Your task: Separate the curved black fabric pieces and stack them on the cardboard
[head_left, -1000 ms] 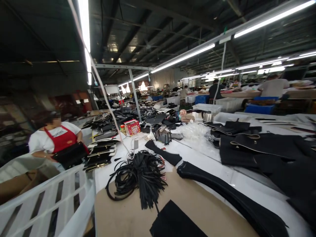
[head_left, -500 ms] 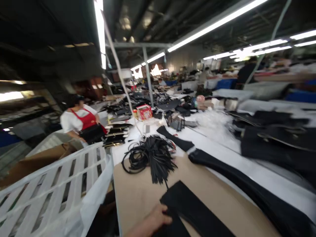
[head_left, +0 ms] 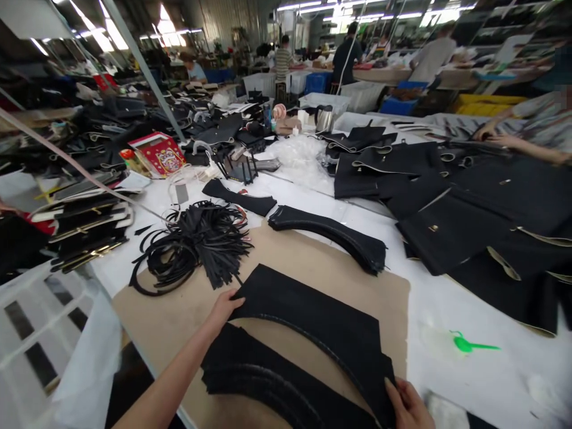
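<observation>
A large black curved panel [head_left: 308, 313] lies over the brown board [head_left: 393, 304]. My left hand [head_left: 226, 310] pinches the panel's upper left corner. At the panel's lower right end, my right hand [head_left: 406, 402] grips the edge, its fingers curled. Nearer to me is a stack of black curved pieces [head_left: 268, 375], partly cut off by the frame's bottom. Beyond the panel, a bundle of black strips [head_left: 214, 238] rests at the left, and another stack of curved black pieces [head_left: 330, 232] sits at the board's far edge.
Black bag parts [head_left: 473, 220] cover the table's right side. A green scoop [head_left: 473, 344] lies at right. A red box [head_left: 158, 155] stands at back left, near a leaning pole [head_left: 143, 65]. A white slatted crate [head_left: 27, 333] is at left. A person's hands [head_left: 496, 136] are at upper right.
The view has swung to the right. My right hand has come into view, holding the panel's right end. My left hand now holds the panel's upper left corner.
</observation>
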### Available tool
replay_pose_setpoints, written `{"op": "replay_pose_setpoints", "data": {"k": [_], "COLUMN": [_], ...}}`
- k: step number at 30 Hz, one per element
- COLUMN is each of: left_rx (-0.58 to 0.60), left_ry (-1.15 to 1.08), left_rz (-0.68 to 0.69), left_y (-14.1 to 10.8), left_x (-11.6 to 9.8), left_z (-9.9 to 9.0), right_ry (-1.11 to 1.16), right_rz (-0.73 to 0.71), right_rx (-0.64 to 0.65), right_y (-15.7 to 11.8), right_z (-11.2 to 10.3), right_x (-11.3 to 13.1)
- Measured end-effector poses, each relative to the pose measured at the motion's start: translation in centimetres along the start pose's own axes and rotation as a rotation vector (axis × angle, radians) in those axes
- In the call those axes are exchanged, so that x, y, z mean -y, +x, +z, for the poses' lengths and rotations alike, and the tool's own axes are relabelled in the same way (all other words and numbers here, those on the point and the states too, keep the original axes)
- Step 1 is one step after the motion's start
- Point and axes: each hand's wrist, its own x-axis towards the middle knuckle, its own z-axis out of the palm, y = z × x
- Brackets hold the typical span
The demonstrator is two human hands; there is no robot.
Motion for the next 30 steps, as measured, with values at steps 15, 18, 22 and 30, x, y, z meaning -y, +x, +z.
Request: {"op": "replay_pose_setpoints", "data": {"k": [15, 18, 22, 30], "left_rx": [-0.170, -0.186, -0.186, -0.156], "left_ry": [0.423, 0.483, 0.541, 0.604], "left_rz": [0.011, 0.005, 0.005, 0.016], "left_y": [3.4, 3.5, 3.5, 3.5], "left_x": [2.4, 2.4, 2.7, 2.5], "left_z": [0.6, 0.6, 0.4, 0.2], "right_ry": [-0.111, -0.092, -0.112, -0.160], "right_rz": [-0.057, -0.091, -0.077, -0.064], "right_rx": [-0.119, -0.135, -0.136, -0.168], "right_y": [0.4, 0.4, 0.3, -0.2], "right_z": [1.8, 1.9, 1.8, 2.4], "right_x": [1.5, 1.1, 1.2, 1.9]}}
